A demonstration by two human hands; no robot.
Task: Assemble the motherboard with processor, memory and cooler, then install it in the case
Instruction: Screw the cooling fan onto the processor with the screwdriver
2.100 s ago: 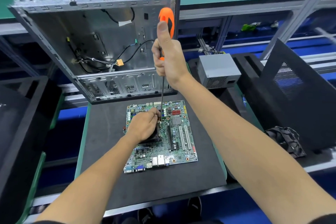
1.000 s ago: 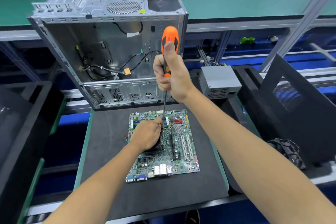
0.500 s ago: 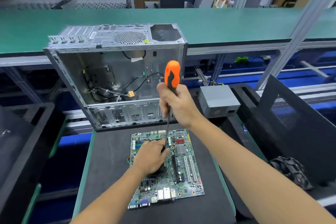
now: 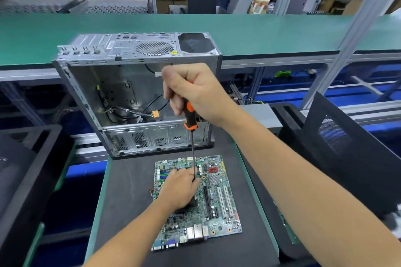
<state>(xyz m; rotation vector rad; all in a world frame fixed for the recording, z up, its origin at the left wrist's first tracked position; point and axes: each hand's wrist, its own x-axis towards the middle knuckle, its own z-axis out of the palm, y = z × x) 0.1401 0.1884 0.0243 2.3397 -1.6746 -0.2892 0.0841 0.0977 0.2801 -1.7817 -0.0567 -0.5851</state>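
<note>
Gripping the screwdriver [image 4: 190,119] in our right hand [image 4: 195,93], we steadied its shaft with curled left hand [image 4: 181,188] fingers above the motherboard [image 4: 217,199].

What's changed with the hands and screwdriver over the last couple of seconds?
The right hand has shifted its grip up the screwdriver: the orange handle top, exposed before, is now covered by the fist. The left hand still rests on the cooler on the motherboard, steadying the shaft. The case stays put; the camera tilted up.
</note>
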